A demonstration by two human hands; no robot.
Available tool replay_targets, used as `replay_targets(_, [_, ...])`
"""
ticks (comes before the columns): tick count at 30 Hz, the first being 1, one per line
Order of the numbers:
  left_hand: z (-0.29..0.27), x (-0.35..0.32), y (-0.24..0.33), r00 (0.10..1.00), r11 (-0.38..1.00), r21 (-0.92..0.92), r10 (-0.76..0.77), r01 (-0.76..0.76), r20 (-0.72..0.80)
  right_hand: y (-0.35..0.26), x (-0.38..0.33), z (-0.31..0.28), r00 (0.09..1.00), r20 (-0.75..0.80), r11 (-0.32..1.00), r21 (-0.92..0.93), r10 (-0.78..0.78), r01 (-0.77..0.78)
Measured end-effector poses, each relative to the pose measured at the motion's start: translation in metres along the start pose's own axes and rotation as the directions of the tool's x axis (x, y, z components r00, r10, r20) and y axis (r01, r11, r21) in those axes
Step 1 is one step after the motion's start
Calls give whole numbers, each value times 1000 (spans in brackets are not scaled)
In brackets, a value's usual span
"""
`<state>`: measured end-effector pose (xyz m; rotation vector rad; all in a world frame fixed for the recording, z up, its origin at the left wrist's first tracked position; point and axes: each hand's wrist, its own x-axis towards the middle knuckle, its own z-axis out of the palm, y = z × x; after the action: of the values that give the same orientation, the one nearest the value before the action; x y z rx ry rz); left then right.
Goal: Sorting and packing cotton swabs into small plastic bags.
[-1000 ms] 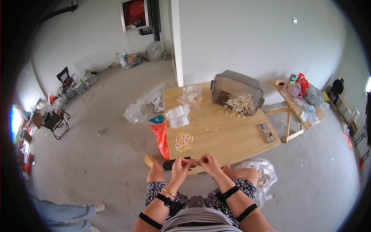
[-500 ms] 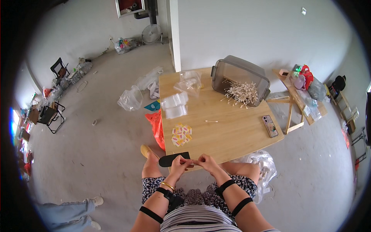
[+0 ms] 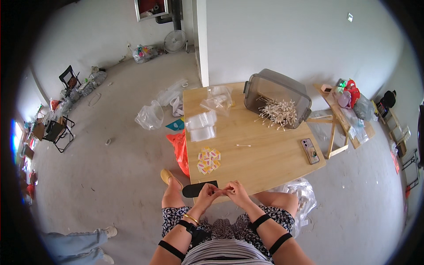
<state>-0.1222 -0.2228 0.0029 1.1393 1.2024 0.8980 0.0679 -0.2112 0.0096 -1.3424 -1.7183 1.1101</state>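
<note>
Over the near edge of the wooden table [image 3: 256, 163], my left hand [image 3: 206, 194] and my right hand [image 3: 236, 193] meet with their fingertips pinched together. What they pinch is too small and covered to make out. Beside my left hand lies a flat black strip with a rounded end [image 3: 194, 190]. Beyond it is a loose heap of small yellow-and-white cards or packets [image 3: 208, 160]. A single cotton swab [image 3: 243, 145] lies mid-table. Many more cotton swabs [image 3: 279, 112] spill in a pile from a grey see-through bin [image 3: 282, 85] tipped on its side.
Clear plastic bags [image 3: 202, 126] lie at the table's far left, and a phone [image 3: 310, 151] at its right. A red bag [image 3: 179, 150] hangs by the left edge. To the right stands a small wooden stand [image 3: 338, 108] with bags. Another person's legs [image 3: 77, 245] show lower left.
The view has shifted slightly, so the table sits a little lower. Both hands stay pinched together at the table edge, with the fingers slightly rearranged.
</note>
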Motion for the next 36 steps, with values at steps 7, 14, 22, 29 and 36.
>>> replay_targets(7, [2,-49,66,965,848,469,261,-247,37,-42,-16,-22,976,84,866,450,202,-218])
replay_targets(14, [-3,-73,94,985,987,17,160,-161,63,-120,-45,-47,994,84,771,628,68,-106])
replay_targets(22, [9,-98,147,978,967,148,199,-207,67,-131,-59,-55,998,26,956,291,-55,45])
replay_targets(29, [2,-109,169,986,936,311,150,-165,72,-139,-66,-61,998,12,903,426,-68,56])
replay_targets(36, [11,-118,175,940,904,-265,340,-334,-27,-133,-76,-55,982,-9,917,354,-191,182])
